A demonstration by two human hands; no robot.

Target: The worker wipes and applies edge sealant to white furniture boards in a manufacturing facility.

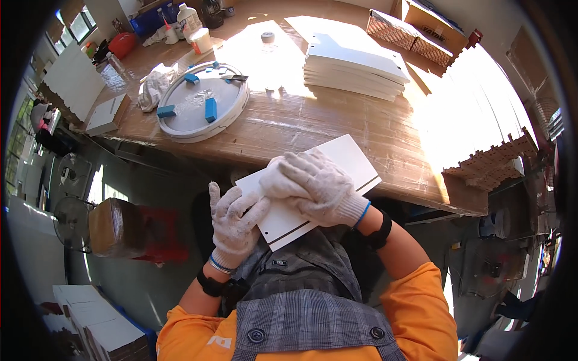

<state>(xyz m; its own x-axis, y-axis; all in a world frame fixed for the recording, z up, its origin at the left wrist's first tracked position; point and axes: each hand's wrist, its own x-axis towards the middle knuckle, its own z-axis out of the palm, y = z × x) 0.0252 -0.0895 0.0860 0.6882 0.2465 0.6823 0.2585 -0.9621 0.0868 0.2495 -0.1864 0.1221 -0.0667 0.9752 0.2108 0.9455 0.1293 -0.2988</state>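
A white rectangular panel [344, 157] lies tilted across my lap and against the table's front edge, with a dark groove along one side and a small hole near its near corner. My right hand [328, 189], in a white knit glove, presses a wadded white cloth [278, 180] onto the panel's face. At the panel's left end is my left hand [235, 219], gloved too. Its fingers are spread, and some of them touch the panel's edge. The panel's underside is hidden.
On the wooden table [271, 129] a round white lid [195, 99] carries blue blocks. Behind stand a stack of white panels [355, 66], a tape roll [267, 37] and bottles [188, 19]. More panels [481, 108] are piled right. A wrapped box [117, 227] sits lower left.
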